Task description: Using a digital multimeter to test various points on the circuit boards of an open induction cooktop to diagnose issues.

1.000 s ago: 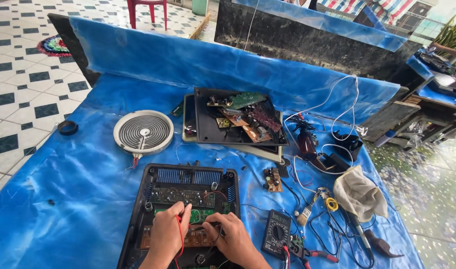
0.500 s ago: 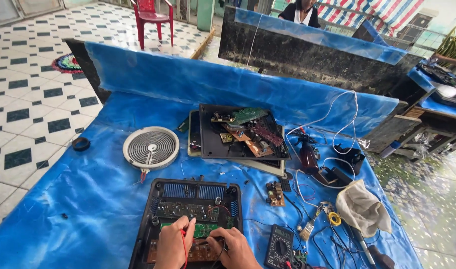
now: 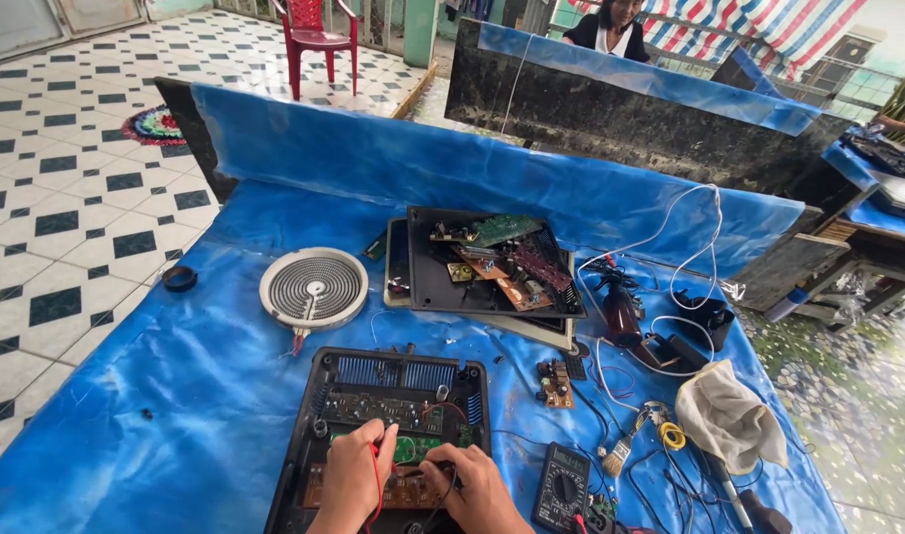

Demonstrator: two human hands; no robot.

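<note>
Outdoors, under a striped awning, a table draped in a blue tarp [image 3: 126, 435] stands on a black-and-white tiled floor [image 3: 47, 227], with a red chair [image 3: 319, 40] far beyond the hands and a person seated behind a dark slab at the far side. Both hands work inside an open black casing [image 3: 319, 396] that holds circuit boards and a finned heat sink. The left hand [image 3: 354, 480] pinches a red probe [image 3: 377, 485] against the green board [image 3: 413, 450], fingers closed around the lead. The right hand [image 3: 472, 489], just beside it, grips a black probe [image 3: 451, 465] on the same board. Just right of the right hand lies a multimeter [image 3: 561, 487]. Ahead of the left hand sits a round heating coil [image 3: 314, 289]; ahead of the right hand, a black tray [image 3: 433, 287] holds loose circuit boards. Farther right lie white wires, a small brush [image 3: 619, 453] and a crumpled cloth [image 3: 729, 415].
</note>
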